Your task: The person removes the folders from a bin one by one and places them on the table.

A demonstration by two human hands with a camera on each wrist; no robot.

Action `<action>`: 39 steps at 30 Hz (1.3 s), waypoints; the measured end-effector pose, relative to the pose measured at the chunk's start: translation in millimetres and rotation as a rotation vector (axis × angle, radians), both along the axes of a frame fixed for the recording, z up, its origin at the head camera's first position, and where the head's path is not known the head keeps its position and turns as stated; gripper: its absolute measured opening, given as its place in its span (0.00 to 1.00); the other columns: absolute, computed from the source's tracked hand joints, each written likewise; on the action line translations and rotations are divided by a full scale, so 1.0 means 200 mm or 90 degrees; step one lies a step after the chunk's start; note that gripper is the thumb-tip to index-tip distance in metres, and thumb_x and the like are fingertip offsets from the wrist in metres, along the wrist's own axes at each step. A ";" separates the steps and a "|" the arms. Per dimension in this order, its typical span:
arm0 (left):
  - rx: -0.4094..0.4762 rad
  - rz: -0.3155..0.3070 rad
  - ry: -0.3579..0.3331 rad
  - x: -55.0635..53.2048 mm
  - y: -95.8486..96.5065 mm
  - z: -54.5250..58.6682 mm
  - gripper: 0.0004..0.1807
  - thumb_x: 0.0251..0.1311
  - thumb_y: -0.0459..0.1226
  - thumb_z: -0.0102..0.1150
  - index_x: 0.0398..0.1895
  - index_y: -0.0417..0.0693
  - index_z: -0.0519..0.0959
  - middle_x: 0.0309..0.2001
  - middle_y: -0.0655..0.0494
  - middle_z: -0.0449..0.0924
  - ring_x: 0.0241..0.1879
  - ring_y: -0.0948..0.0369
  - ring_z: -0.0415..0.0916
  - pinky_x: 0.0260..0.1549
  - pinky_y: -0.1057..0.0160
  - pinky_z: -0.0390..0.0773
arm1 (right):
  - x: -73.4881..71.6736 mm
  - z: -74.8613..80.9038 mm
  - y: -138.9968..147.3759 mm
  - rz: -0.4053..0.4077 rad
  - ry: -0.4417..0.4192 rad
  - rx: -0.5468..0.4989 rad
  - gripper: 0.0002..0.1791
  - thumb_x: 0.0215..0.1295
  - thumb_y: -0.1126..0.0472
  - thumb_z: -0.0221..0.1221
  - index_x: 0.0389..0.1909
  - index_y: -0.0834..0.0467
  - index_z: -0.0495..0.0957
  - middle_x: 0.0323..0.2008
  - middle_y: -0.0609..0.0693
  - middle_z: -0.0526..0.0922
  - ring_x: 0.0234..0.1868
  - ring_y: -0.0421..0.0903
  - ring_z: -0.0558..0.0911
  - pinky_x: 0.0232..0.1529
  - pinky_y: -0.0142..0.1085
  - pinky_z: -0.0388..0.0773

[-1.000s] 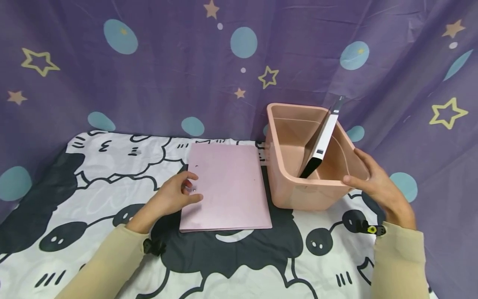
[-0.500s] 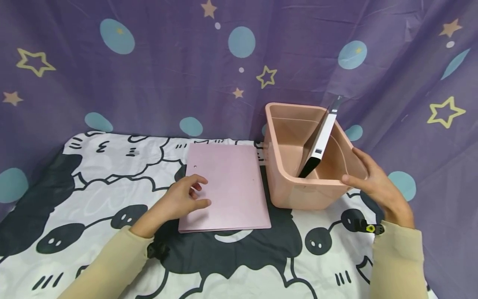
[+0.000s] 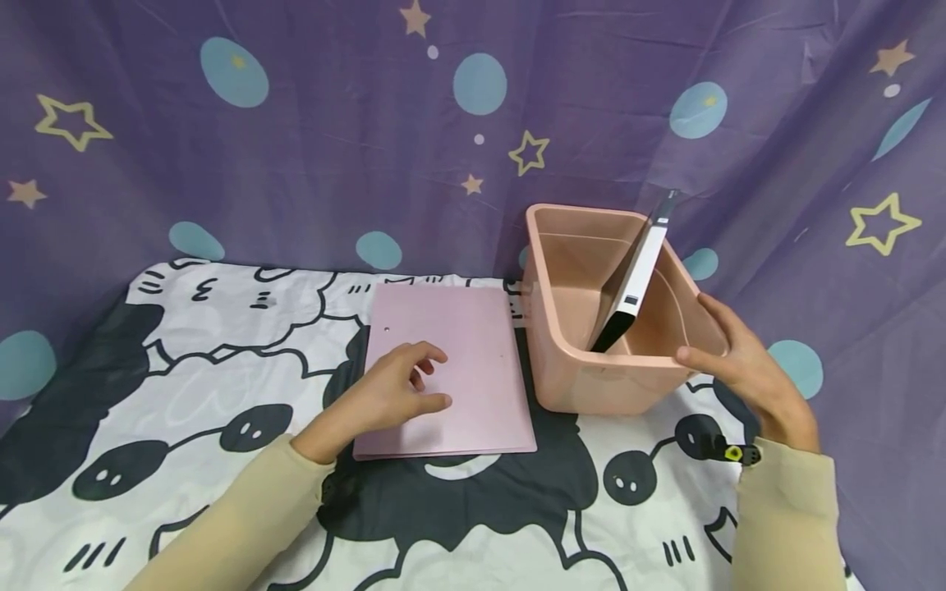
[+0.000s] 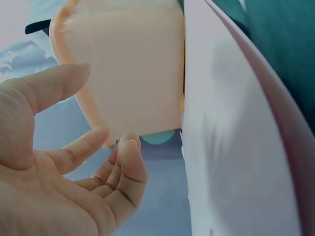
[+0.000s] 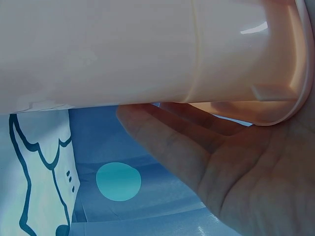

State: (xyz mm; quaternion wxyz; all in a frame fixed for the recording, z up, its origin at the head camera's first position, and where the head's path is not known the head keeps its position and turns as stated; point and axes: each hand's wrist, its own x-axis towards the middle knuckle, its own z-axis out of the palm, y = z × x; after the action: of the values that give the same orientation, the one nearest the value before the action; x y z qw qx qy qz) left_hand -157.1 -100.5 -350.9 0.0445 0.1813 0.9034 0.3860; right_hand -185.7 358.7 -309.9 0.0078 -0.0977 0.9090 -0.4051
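My left hand hovers over a pale pink folder that lies flat on the cloth. Its fingers are loosely bent with nothing between them; the left wrist view shows this hand apart from the folder. My right hand grips the near right corner of a peach plastic bin, thumb over the rim and fingers along the outer wall. Inside the bin leans a black file binder with a white spine, tilted and rising above the rim. In the right wrist view, fingers touch the bin's side.
A white cloth with black cartoon drawings covers the surface. Behind it hangs a purple curtain with stars and blue ovals. The bin stands just right of the folder, close to the curtain.
My left hand has moved right, from the folder's left edge to over its middle. The right hand, bin, binder and folder have stayed put.
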 end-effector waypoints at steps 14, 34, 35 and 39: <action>0.010 -0.040 0.019 -0.01 0.17 0.07 0.27 0.49 0.41 0.72 0.54 0.50 0.75 0.42 0.53 0.73 0.36 0.58 0.74 0.35 0.60 0.74 | 0.01 0.01 -0.01 -0.011 -0.011 -0.003 0.51 0.62 0.55 0.62 0.76 0.48 0.37 0.72 0.59 0.50 0.61 0.57 0.64 0.55 0.36 0.64; 0.065 -0.121 0.083 -0.03 0.33 0.16 0.24 0.50 0.39 0.71 0.51 0.46 0.76 0.42 0.54 0.74 0.36 0.57 0.76 0.33 0.64 0.75 | 0.01 0.00 -0.01 -0.002 0.004 -0.001 0.51 0.62 0.56 0.62 0.76 0.50 0.38 0.70 0.61 0.53 0.58 0.53 0.67 0.46 0.22 0.65; 0.066 -0.123 0.084 -0.03 0.34 0.16 0.24 0.50 0.39 0.71 0.51 0.46 0.76 0.42 0.53 0.74 0.36 0.56 0.76 0.33 0.64 0.75 | 0.01 0.00 -0.01 -0.002 0.005 0.001 0.51 0.62 0.56 0.62 0.76 0.50 0.38 0.71 0.61 0.53 0.58 0.53 0.67 0.46 0.22 0.65; 0.066 -0.127 0.089 -0.04 0.36 0.18 0.23 0.51 0.40 0.70 0.50 0.48 0.76 0.40 0.55 0.74 0.36 0.56 0.76 0.34 0.64 0.75 | 0.01 0.00 -0.01 0.000 0.003 -0.003 0.51 0.62 0.56 0.62 0.76 0.50 0.38 0.71 0.61 0.53 0.58 0.53 0.67 0.46 0.22 0.65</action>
State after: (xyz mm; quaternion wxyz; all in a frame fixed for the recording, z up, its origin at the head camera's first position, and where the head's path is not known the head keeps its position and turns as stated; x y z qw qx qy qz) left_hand -164.3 -28.1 -315.0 0.0102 0.2984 0.8606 0.4126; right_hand -184.2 357.1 -309.1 0.0050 -0.0986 0.9081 -0.4069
